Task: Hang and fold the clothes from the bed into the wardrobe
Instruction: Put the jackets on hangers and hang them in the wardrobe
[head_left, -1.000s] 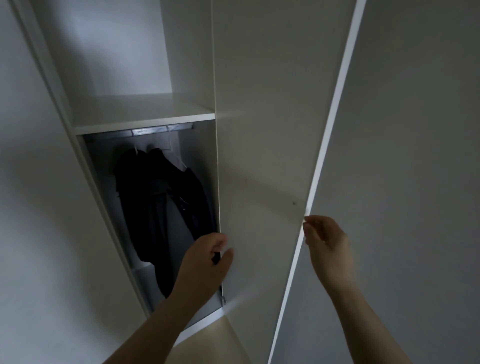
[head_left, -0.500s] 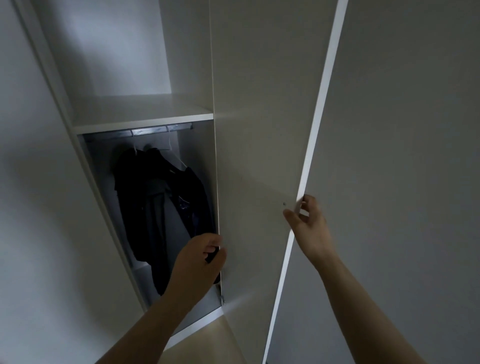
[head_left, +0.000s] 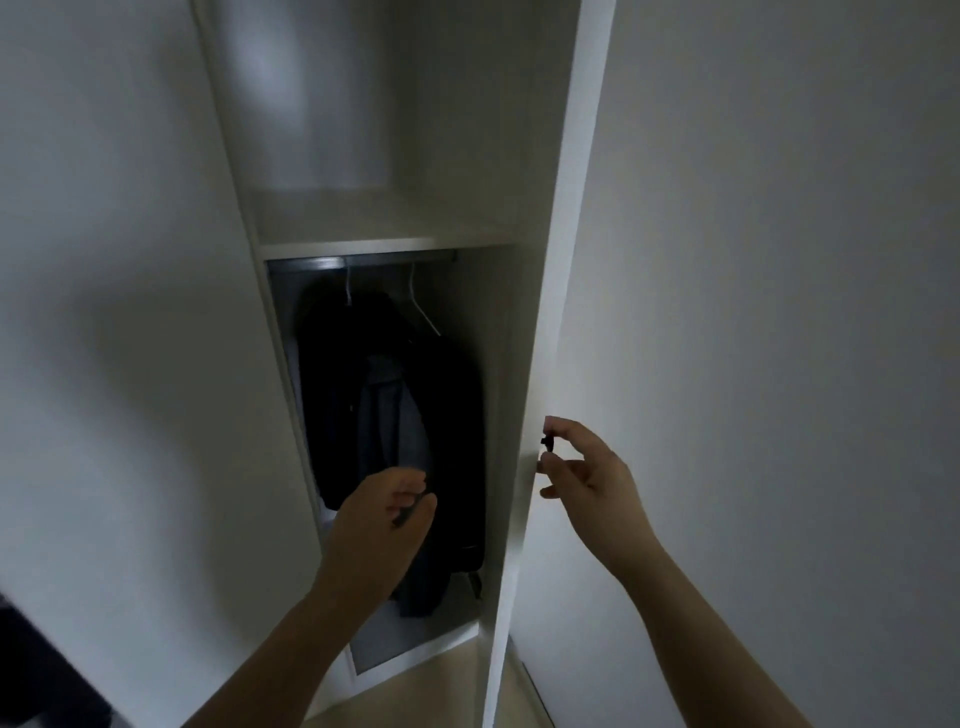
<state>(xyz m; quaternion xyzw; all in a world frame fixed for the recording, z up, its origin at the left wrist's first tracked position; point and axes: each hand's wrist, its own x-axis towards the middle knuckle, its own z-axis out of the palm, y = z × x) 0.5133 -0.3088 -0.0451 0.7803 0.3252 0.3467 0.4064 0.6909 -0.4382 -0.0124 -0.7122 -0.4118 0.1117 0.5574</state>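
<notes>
The white wardrobe (head_left: 363, 228) stands open in front of me. Under its shelf, dark clothes (head_left: 447, 405) hang from white hangers (head_left: 423, 312) on the rail (head_left: 363, 258). My left hand (head_left: 379, 525) hovers in front of the lower part of those clothes, fingers loosely curled, with nothing plainly held. I see the wardrobe door (head_left: 550, 260) nearly edge-on to the right of the opening. My right hand (head_left: 587, 478) pinches a small dark knob (head_left: 546, 441) on that door. The bed is out of sight.
A plain white panel (head_left: 104, 312) fills the left side and another white panel (head_left: 779, 312) the right. The upper compartment above the shelf holds nothing visible. Light floor (head_left: 452, 686) shows below the wardrobe. A dark object (head_left: 31, 675) sits at the lower left corner.
The door has swung from a broad slanted face to nearly edge-on. My left hand has let go of its edge. My right hand has moved from the door's edge to the knob.
</notes>
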